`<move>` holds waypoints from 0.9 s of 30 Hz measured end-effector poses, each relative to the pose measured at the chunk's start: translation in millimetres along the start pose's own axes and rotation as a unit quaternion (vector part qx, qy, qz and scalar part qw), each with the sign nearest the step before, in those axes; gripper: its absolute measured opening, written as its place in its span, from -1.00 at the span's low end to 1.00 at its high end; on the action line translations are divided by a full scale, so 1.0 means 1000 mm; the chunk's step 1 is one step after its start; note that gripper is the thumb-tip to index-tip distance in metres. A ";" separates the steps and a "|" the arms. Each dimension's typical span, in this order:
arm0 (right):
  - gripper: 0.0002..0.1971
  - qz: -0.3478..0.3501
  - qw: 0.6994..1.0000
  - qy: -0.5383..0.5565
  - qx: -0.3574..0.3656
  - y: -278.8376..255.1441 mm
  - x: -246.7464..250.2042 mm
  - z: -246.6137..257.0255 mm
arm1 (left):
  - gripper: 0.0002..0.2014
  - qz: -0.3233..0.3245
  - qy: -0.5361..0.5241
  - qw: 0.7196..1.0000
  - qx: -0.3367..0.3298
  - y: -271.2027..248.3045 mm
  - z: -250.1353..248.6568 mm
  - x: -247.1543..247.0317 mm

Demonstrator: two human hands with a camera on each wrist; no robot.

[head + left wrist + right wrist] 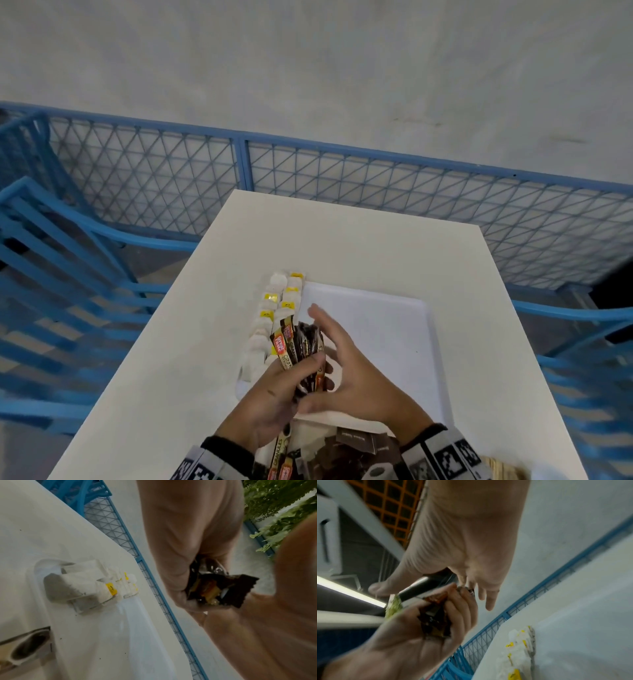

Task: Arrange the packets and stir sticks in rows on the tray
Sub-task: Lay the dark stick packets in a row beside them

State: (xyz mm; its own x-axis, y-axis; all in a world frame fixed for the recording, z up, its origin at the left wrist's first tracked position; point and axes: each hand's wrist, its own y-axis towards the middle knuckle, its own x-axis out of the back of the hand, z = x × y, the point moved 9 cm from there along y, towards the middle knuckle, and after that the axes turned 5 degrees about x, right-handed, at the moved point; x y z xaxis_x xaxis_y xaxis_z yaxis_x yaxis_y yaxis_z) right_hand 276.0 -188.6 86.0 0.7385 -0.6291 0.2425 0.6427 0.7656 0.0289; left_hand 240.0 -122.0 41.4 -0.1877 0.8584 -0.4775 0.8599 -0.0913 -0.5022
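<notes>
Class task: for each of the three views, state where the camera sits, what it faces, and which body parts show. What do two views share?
Head: looks down on the tray; left hand grips brown packets, right hand open.
Left wrist: faces its hand, the packets, white sachets.
Right wrist: faces both hands.
Shared: packets and sachets.

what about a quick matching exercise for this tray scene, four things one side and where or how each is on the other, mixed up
Things:
1. white packets
2. brown packets
3. right hand
4. tray

Places or states:
A. gripped in a bunch by the left hand
B. fingers spread, open, beside the bunch
C. lined up along the tray's left edge
D. white, on the table, most of its floor bare

Pairs: 1-C, 2-A, 3-B, 4-D
</notes>
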 end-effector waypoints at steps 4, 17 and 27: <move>-0.45 -0.085 0.990 0.073 -0.084 -0.003 0.015 -0.021 | -0.70 -0.013 -0.021 0.999 -0.031 0.003 -0.008 0.009; -0.08 -0.004 0.996 -0.006 -0.084 0.010 0.001 -0.034 | -0.74 -0.050 0.121 0.990 -0.048 0.013 -0.011 0.031; -0.66 -0.163 0.982 0.021 -0.095 0.018 0.031 -0.041 | -0.61 -0.076 0.133 0.986 -0.069 0.009 -0.016 0.047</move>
State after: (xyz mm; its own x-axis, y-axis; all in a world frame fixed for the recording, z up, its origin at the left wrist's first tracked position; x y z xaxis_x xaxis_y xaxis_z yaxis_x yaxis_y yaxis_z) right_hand 318.8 -200.0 54.2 0.4919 -0.8448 0.2109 0.8701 0.4856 -0.0844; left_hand 246.6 -74.2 25.2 -0.2047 0.9604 -0.1888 0.8909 0.1029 -0.4424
